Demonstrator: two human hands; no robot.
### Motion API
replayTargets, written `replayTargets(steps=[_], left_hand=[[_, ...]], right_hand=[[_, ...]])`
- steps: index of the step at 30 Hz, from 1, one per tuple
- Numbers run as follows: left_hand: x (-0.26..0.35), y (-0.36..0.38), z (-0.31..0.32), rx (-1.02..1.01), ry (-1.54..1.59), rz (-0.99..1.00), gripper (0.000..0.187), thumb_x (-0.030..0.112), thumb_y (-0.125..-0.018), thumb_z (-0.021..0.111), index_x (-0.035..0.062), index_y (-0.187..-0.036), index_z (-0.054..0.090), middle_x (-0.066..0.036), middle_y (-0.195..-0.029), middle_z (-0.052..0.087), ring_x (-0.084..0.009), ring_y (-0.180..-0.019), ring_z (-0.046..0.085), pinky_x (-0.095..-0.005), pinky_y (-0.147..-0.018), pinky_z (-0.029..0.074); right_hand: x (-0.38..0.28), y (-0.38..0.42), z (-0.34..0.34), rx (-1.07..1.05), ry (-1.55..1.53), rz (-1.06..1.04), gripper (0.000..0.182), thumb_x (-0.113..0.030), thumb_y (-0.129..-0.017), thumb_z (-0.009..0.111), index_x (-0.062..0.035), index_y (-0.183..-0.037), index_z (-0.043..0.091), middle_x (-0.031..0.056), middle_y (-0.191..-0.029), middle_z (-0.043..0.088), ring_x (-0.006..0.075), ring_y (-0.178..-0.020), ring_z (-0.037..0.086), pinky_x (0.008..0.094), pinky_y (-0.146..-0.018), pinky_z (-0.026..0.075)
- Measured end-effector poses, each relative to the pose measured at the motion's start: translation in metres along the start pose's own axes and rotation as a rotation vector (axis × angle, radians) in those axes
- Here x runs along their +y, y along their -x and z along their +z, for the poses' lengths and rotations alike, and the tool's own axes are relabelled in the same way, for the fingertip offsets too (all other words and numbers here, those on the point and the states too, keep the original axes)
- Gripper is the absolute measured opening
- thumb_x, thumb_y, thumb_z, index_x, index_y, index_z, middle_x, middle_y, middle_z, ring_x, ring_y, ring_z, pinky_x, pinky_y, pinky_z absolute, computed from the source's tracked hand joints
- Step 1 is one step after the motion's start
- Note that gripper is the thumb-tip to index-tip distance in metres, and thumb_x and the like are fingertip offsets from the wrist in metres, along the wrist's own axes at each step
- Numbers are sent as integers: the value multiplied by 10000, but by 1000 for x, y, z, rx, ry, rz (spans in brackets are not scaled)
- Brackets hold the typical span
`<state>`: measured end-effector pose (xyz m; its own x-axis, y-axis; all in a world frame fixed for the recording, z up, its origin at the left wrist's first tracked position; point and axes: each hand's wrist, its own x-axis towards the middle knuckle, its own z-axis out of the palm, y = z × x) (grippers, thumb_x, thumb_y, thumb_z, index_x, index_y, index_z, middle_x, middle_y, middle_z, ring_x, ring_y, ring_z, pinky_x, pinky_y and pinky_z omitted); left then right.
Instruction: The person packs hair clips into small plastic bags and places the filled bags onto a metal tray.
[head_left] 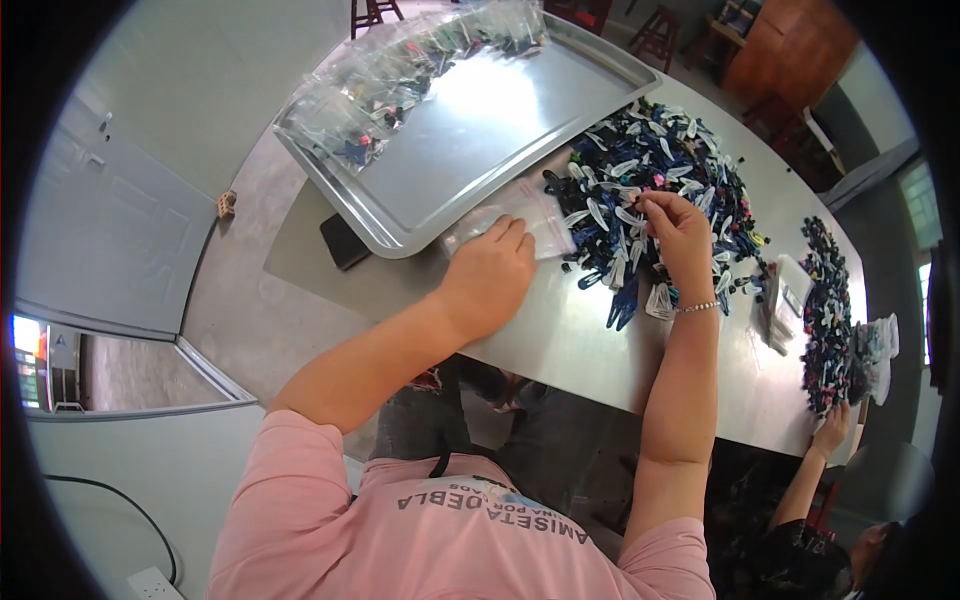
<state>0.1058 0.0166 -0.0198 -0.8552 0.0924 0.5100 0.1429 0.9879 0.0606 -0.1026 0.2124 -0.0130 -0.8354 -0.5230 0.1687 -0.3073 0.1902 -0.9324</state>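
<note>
My left hand lies with bent fingers on clear zip bags, beside the metal tray's near edge. It grips the top bag, though the fingertips are partly hidden. To the right, my right hand is closed in a pinch over a large pile of hair clips, mostly navy, black and white. Between thumb and forefinger is a small dark hair clip, mostly covered by the fingers. A few pink and yellow pieces show among the pile.
A large metal tray holds a row of filled plastic bags. A black phone lies at its near corner. Further right are a small clear container, another clip pile and a co-worker's hand.
</note>
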Motion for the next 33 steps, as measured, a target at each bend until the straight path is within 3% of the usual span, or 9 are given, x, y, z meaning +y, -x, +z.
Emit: replayTargets(steps=[5,13,17,19,20,23,25,31,33], left_hand=[[-5,5,5,3,-30,12,152,58,-767,571,-24,-885,620,-176,-1027,644,-284,-1015,627,-328,-789,551],[-9,0,-3,80,313,-146,88,123,-809,678,43,-778,659,-113,-807,665,-321,-776,655,-409,-675,523],[-8,-8,-21,-63,472,-329,109,85,-833,705,10,-912,718,-157,-917,713,-330,-833,687,-354,-727,536],[-4,-16,-20,223,544,-295,103,95,-850,699,2,-888,719,-156,-851,707,-360,-766,667,-389,-665,523],[0,-21,-21,223,545,-292,103,95,-850,699,2,-888,719,-156,-851,707,-360,-766,667,-389,-665,523],[13,-41,-31,304,642,-338,101,83,-872,695,-13,-898,715,-149,-820,717,-255,-718,694,-319,-642,514],[16,-57,-31,226,898,-596,138,109,-877,715,-29,-894,719,-99,-763,720,-113,-684,656,-242,-628,488],[12,-95,-4,255,1244,-687,174,138,-864,744,-35,-874,733,-42,-768,719,-47,-673,601,-192,-613,461],[15,-103,4,242,1252,-673,169,138,-865,745,-31,-870,730,-41,-771,718,-43,-673,599,-190,-612,459]], right_hand=[[-3,0,3,-44,25,-26,177,-100,-959,615,-6,-1077,707,20,-940,727,46,-730,592,189,-659,482],[-3,2,8,-74,52,-20,166,-86,-957,614,11,-1069,690,20,-912,712,59,-700,579,201,-643,476],[-5,2,10,-63,83,-64,169,-82,-955,618,7,-1079,690,21,-914,714,56,-699,577,200,-648,480],[-14,6,12,-75,26,-85,169,-80,-954,622,6,-1082,691,24,-922,715,58,-713,584,204,-657,485],[-20,8,13,-90,-28,-107,168,-78,-954,627,4,-1085,691,27,-931,717,60,-727,590,208,-665,489],[-31,14,15,-96,-183,-186,167,-65,-954,630,11,-1091,688,42,-950,719,72,-783,613,216,-714,501],[-38,19,16,-45,-287,-228,167,-54,-951,633,13,-1094,685,46,-968,714,78,-818,620,218,-739,502],[-46,22,2,166,-350,-384,201,21,-898,674,4,-1098,671,34,-1047,677,83,-913,612,224,-831,490],[-47,21,0,211,-135,-456,239,15,-874,703,-5,-1109,662,24,-1058,667,86,-931,613,233,-867,487]])
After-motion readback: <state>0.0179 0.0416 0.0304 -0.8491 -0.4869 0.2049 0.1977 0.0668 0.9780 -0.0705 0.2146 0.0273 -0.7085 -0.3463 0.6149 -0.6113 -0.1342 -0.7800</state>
